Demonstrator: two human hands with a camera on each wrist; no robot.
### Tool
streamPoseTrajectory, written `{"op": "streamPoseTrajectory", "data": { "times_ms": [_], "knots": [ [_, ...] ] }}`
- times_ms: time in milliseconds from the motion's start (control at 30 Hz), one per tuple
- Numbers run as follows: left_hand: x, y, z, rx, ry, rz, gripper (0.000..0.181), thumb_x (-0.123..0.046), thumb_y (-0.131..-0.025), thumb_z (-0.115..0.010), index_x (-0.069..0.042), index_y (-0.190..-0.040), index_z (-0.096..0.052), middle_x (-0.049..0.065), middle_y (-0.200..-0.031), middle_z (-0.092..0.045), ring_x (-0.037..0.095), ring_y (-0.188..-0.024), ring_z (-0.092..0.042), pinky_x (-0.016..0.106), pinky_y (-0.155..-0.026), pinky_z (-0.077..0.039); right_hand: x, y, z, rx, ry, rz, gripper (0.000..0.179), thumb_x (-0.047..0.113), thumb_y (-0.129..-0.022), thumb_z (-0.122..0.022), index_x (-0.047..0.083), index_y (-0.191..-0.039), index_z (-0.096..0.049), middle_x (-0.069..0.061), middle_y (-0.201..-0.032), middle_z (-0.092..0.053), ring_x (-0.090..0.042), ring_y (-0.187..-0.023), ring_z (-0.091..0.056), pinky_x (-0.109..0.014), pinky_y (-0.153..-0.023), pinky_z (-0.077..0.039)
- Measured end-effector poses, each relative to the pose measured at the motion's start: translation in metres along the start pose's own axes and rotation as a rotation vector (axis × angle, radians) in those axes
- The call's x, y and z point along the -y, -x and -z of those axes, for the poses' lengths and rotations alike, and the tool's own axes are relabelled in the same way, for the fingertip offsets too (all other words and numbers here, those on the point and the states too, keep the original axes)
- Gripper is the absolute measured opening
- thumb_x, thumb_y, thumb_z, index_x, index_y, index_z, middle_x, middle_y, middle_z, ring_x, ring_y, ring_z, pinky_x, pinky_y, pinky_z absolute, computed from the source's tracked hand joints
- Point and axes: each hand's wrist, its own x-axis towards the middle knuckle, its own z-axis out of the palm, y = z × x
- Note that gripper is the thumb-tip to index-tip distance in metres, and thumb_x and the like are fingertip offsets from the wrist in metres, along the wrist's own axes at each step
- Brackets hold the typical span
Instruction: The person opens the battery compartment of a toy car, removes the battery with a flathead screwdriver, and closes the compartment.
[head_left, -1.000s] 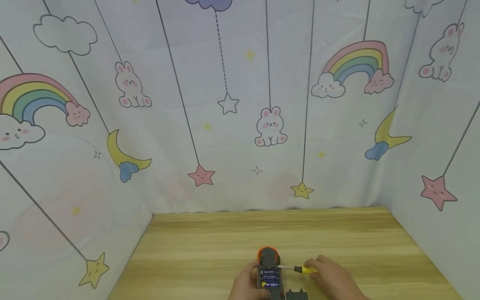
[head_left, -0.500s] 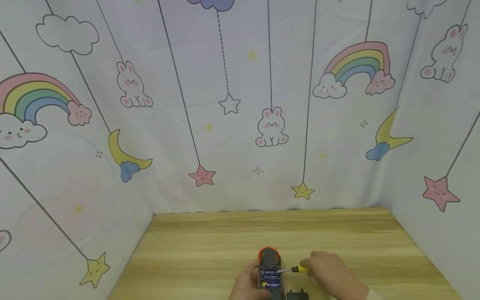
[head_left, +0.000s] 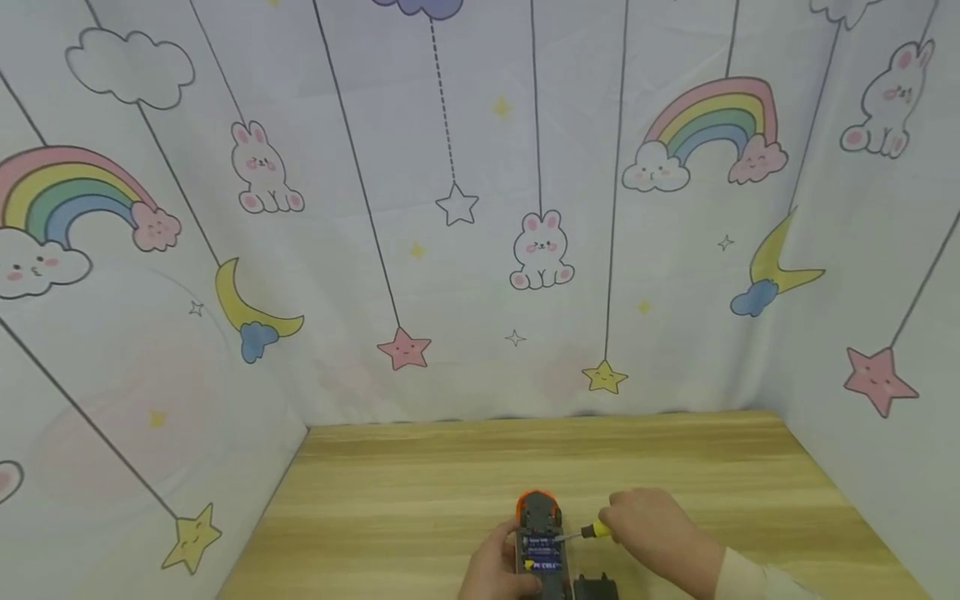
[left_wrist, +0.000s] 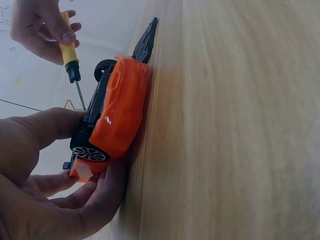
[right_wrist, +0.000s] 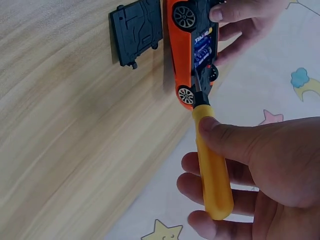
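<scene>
An orange toy car (left_wrist: 120, 107) lies upside down on the table, its black underside facing up. Blue batteries (right_wrist: 202, 51) sit in its uncovered compartment. My left hand (head_left: 495, 567) grips the car by one end, thumb on the underside and fingers beneath, as the left wrist view shows. My right hand (head_left: 656, 529) holds a screwdriver (right_wrist: 214, 165) by its yellow handle, thumb along one side and fingers round the other. The metal shaft slants down to the edge of the battery compartment. Whether the tip touches a battery cannot be made out.
A black battery cover (right_wrist: 137, 32) lies on the wood-grain table (head_left: 390, 500), right beside the car. Behind and at the sides hangs a white curtain (head_left: 480, 300) printed with rainbows, rabbits and stars.
The screwdriver tip has shifted from beside the car's edge onto the battery compartment's edge. My right hand has risen slightly, tilting the handle up. The left hand and car stay in place.
</scene>
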Motion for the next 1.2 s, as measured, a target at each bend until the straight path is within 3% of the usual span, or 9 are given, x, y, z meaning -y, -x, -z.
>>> {"op": "streamPoseTrajectory", "data": {
  "times_ms": [167,333,600,700,933,1000,1133,1200],
  "knots": [
    [-0.002,-0.001,0.0,-0.012,-0.032,-0.002,0.085,0.011,-0.071,-0.076,0.004,-0.149,-0.042,0.01,-0.102,-0.065,0.019,-0.087,-0.07,0.043,-0.077,-0.06,0.005,-0.004,0.007,0.0,0.041,-0.03,0.019,0.013,-0.083,-0.081,0.019,-0.069,-0.068,0.008,-0.062,-0.055,-0.006,-0.053,-0.042,-0.025,-0.045,-0.038],
    [0.0,-0.002,0.0,0.006,-0.042,0.01,0.084,0.009,-0.072,-0.075,0.004,-0.149,-0.042,0.01,-0.102,-0.066,0.02,-0.088,-0.07,0.042,-0.078,-0.06,0.015,-0.01,0.011,-0.031,0.094,-0.053,0.035,0.009,-0.083,-0.076,0.019,-0.057,-0.054,0.009,-0.054,-0.041,-0.008,-0.052,-0.028,-0.028,-0.043,-0.031],
    [-0.001,-0.001,0.001,0.011,-0.027,0.025,0.083,0.008,-0.073,-0.073,0.004,-0.15,-0.04,0.011,-0.104,-0.066,0.023,-0.089,-0.071,0.045,-0.078,-0.061,0.032,-0.028,0.025,-0.035,0.206,-0.02,0.038,0.021,-0.082,-0.079,0.02,-0.055,-0.052,0.009,-0.053,-0.038,-0.011,-0.053,-0.022,-0.03,-0.047,-0.021],
    [-0.002,-0.001,0.0,-0.002,-0.03,0.012,0.083,0.008,-0.072,-0.073,0.002,-0.149,-0.042,0.009,-0.102,-0.067,0.022,-0.088,-0.071,0.044,-0.076,-0.061,0.042,-0.037,0.032,0.023,0.301,-0.023,0.034,0.031,-0.081,-0.081,0.021,-0.058,-0.058,0.009,-0.054,-0.04,-0.012,-0.052,-0.023,-0.031,-0.047,-0.021],
    [0.0,-0.001,-0.001,-0.014,-0.064,-0.047,0.081,0.006,-0.07,-0.075,0.0,-0.146,-0.047,0.008,-0.1,-0.067,0.02,-0.086,-0.071,0.043,-0.075,-0.061,0.071,-0.06,0.043,0.304,0.603,-0.047,0.03,0.042,-0.089,-0.077,0.02,-0.072,-0.065,0.004,-0.056,-0.03,-0.016,-0.053,-0.016,-0.035,-0.049,-0.016],
    [-0.001,-0.001,-0.001,-0.009,-0.064,-0.044,0.079,0.006,-0.071,-0.074,0.0,-0.145,-0.047,0.008,-0.1,-0.067,0.02,-0.086,-0.071,0.044,-0.076,-0.061,0.076,-0.064,0.043,0.346,0.653,-0.033,0.028,0.046,-0.089,-0.077,0.022,-0.078,-0.068,0.003,-0.056,-0.032,-0.016,-0.052,-0.018,-0.035,-0.049,-0.017],
    [-0.005,0.001,0.0,-0.018,-0.075,-0.033,0.078,0.007,-0.071,-0.074,0.002,-0.145,-0.048,0.008,-0.099,-0.067,0.02,-0.086,-0.071,0.044,-0.077,-0.06,0.075,-0.067,0.038,0.367,0.637,-0.01,0.022,0.046,-0.087,-0.078,0.026,-0.08,-0.071,0.005,-0.058,-0.035,-0.016,-0.054,-0.019,-0.035,-0.052,-0.018],
    [-0.007,0.002,0.001,-0.029,-0.092,-0.026,0.078,0.006,-0.071,-0.074,0.003,-0.145,-0.048,0.008,-0.099,-0.067,0.02,-0.085,-0.07,0.043,-0.076,-0.06,0.068,-0.064,0.034,0.323,0.578,-0.013,0.018,0.042,-0.086,-0.079,0.026,-0.08,-0.073,0.006,-0.059,-0.042,-0.015,-0.055,-0.024,-0.034,-0.053,-0.022]
  ]
}}
